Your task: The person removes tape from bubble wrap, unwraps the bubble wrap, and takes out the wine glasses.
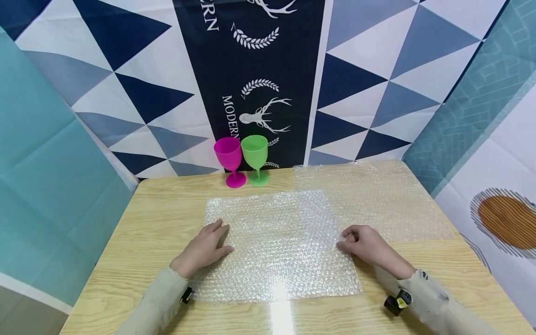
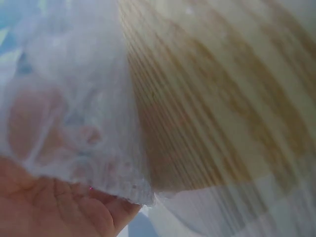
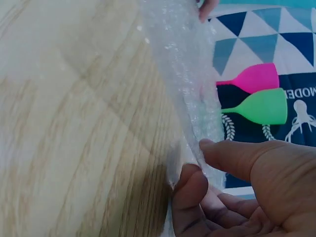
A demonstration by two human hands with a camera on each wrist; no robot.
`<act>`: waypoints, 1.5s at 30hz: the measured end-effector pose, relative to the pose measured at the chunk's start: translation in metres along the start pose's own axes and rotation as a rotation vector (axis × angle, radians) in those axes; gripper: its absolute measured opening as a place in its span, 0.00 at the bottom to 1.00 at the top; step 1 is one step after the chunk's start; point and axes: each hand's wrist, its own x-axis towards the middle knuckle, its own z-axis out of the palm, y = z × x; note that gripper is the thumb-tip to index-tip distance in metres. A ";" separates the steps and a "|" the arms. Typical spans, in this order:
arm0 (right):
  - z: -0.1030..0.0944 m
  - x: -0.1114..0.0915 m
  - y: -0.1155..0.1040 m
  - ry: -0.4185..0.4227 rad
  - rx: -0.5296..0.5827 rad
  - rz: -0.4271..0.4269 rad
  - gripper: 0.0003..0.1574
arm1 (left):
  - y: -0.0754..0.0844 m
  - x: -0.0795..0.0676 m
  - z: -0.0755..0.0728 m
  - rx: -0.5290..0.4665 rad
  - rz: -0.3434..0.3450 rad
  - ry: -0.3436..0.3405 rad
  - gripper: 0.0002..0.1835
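Note:
A clear bubble wrap sheet [image 1: 289,260] lies in front of me on the table, its near part and right side shinier than the rest. My left hand [image 1: 204,246] rests over its left edge with fingers apart; the left wrist view shows part of the palm [image 2: 64,210] beside the wrap's edge. At the right edge, my right hand [image 1: 368,244] has thumb and fingers bent. In the right wrist view the wrap's edge [image 3: 190,118] runs between the thumb [image 3: 232,157] and a curled fingertip, pinched there.
A magenta goblet [image 1: 229,153] and a green goblet [image 1: 255,151] stand upright side by side at the table's back edge. Another bubble wrap sheet [image 1: 385,200] lies flat at the back right. Patterned cloth [image 1: 259,60] hangs behind the wooden table [image 1: 138,232], with more cloth along both sides.

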 end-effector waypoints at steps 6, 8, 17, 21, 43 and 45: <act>-0.003 -0.001 0.002 -0.118 0.151 0.087 0.17 | 0.002 0.000 -0.001 0.007 0.005 -0.004 0.37; -0.004 -0.001 0.002 -0.148 0.188 0.083 0.15 | 0.002 -0.001 -0.001 0.008 0.013 -0.002 0.37; -0.004 -0.002 0.005 -0.181 0.251 0.062 0.13 | -0.005 -0.006 -0.006 -0.073 0.090 0.101 0.34; -0.006 -0.002 0.005 -0.148 0.242 0.047 0.12 | -0.008 -0.011 -0.007 -0.029 0.077 0.224 0.30; -0.007 -0.003 0.006 -0.054 0.190 0.069 0.13 | -0.008 -0.050 -0.018 -0.210 -0.354 0.035 0.16; -0.006 -0.002 0.006 -0.050 0.182 0.063 0.13 | -0.009 -0.049 -0.017 -0.249 -0.351 0.020 0.16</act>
